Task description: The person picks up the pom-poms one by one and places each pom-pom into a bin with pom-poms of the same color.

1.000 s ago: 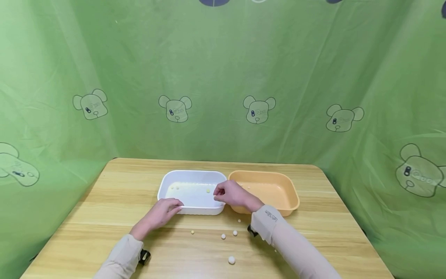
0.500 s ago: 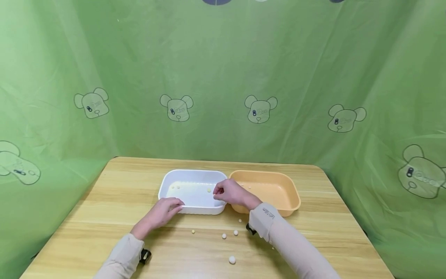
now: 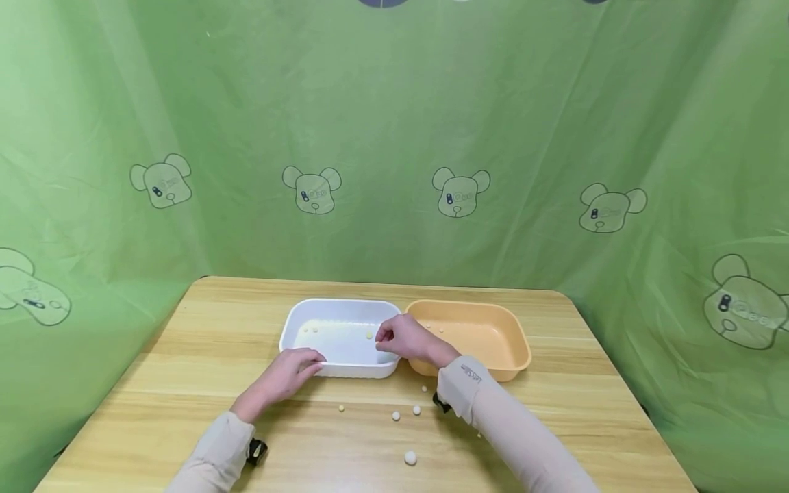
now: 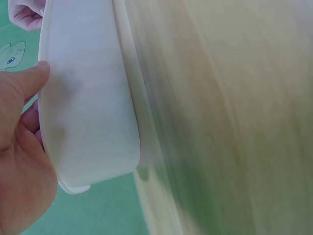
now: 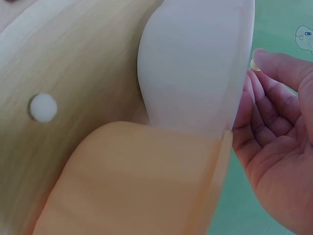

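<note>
My left hand grips the near-left rim of a white plastic basin. Its thumb lies over the outside wall in the left wrist view, with the fingers behind the rim. Over the basin's right end, my right hand pinches a small pale yellow ball between thumb and fingertips. Inside the white basin lie a yellow ball toward the right and two smaller pale balls at the left. An orange basin stands against its right side, holding two tiny pale balls.
On the wooden table, several loose balls lie in front of the basins: a larger white ball, two mid-sized white balls, a small yellow ball and a tiny pale ball. A green curtain surrounds the table.
Both hands stay nearly in place. The right forearm and sleeve shift slightly left, and the whole head view moves a little.
</note>
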Demonstrator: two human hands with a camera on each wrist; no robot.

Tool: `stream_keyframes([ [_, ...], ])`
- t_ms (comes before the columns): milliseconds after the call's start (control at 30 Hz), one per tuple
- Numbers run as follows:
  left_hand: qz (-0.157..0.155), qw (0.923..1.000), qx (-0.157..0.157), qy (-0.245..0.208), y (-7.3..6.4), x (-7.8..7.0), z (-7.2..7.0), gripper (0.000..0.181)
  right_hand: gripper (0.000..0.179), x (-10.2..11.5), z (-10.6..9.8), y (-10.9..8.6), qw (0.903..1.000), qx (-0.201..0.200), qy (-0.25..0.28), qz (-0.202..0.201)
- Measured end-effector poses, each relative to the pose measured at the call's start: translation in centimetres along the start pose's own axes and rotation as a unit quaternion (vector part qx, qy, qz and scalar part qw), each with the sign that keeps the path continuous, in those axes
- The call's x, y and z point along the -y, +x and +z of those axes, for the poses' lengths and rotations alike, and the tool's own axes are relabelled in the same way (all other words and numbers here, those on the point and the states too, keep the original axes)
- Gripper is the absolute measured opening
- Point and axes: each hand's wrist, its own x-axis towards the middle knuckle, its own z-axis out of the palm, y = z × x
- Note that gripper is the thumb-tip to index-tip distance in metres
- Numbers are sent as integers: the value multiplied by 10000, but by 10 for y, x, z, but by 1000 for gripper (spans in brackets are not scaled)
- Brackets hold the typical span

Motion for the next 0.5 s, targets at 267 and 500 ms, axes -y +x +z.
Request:
stream_keyframes([
  [267,-15,10000,-1,25,0,-1,-1,11,4,-2,-4,4,9996,-111,-201,-170],
  [500,0,10000,-3,49,0,-3,-1,11,6,-7,-7,9,9990,-94,-381,-192],
])
